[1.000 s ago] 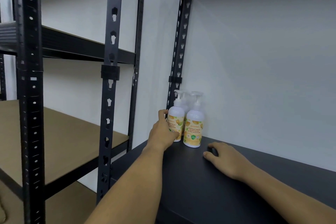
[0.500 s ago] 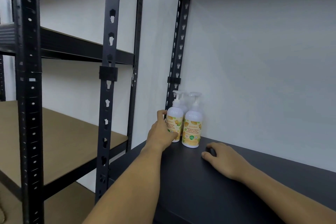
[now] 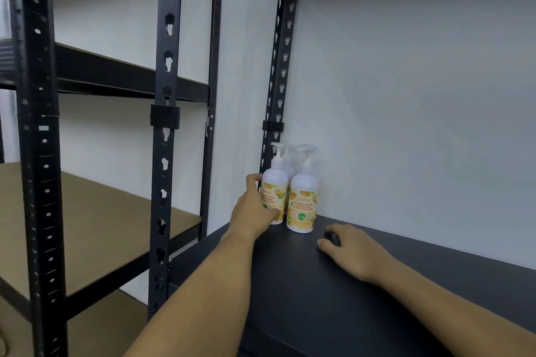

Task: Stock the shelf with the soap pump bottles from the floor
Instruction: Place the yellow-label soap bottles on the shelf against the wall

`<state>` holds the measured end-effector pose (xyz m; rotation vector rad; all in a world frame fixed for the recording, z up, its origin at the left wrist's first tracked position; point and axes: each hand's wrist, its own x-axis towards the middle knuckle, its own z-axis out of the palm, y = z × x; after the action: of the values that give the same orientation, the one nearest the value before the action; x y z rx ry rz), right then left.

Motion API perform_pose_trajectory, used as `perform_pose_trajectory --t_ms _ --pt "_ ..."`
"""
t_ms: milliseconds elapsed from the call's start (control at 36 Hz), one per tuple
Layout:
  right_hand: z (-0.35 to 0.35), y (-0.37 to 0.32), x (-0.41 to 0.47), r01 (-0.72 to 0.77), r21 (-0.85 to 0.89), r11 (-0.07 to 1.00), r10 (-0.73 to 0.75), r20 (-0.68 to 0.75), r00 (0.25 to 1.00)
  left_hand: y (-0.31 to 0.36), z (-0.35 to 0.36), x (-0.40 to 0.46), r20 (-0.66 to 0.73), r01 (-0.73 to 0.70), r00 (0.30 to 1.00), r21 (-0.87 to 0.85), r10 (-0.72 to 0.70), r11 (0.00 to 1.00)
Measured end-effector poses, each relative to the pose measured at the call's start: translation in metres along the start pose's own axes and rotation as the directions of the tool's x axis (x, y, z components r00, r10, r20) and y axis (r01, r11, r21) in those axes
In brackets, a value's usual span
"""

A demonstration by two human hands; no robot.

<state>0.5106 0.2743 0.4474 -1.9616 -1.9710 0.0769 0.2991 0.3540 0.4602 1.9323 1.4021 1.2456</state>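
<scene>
White soap pump bottles with yellow labels stand upright in the back left corner of the dark shelf. My left hand grips the left front bottle, its fingers curled round the bottle's side. Right beside it stands a second bottle, free of any hand. A third bottle is mostly hidden behind these two. My right hand rests on the shelf surface to the right of the bottles, fingers loosely bent, holding nothing.
A black perforated upright rises just behind the bottles against the white wall. Another shelving unit stands to the left with black posts and a brown board shelf. The floor is out of view.
Almost nothing has changed; my left hand stays round the left front bottle and my right hand stays on the shelf. The view has shifted very slightly.
</scene>
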Motion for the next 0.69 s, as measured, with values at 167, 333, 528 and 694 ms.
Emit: perform_pose_trajectory --t_ms 167,333,528,694 --pt "-0.004 -0.004 -0.004 -0.007 0.011 1.0 0.007 0.007 1.0 0.004 -0.001 -0.006 0.02 0.024 1.0 -0.006 -0.024 1.0" --pt "-0.019 -0.018 -0.005 0.035 0.174 0.984 -0.009 -0.145 0.989 0.008 -0.013 -0.017 0.058 0.111 0.99 0.212 -0.126 0.971" --pt "-0.036 -0.057 0.007 0.133 0.482 0.866 -0.015 -0.241 0.971 0.012 -0.03 -0.052 0.223 0.069 0.943 0.596 -0.247 0.8" --pt "-0.022 -0.077 0.015 0.133 0.568 0.813 0.046 -0.289 0.956 0.01 -0.031 -0.071 0.312 -0.029 0.915 0.682 -0.255 0.731"
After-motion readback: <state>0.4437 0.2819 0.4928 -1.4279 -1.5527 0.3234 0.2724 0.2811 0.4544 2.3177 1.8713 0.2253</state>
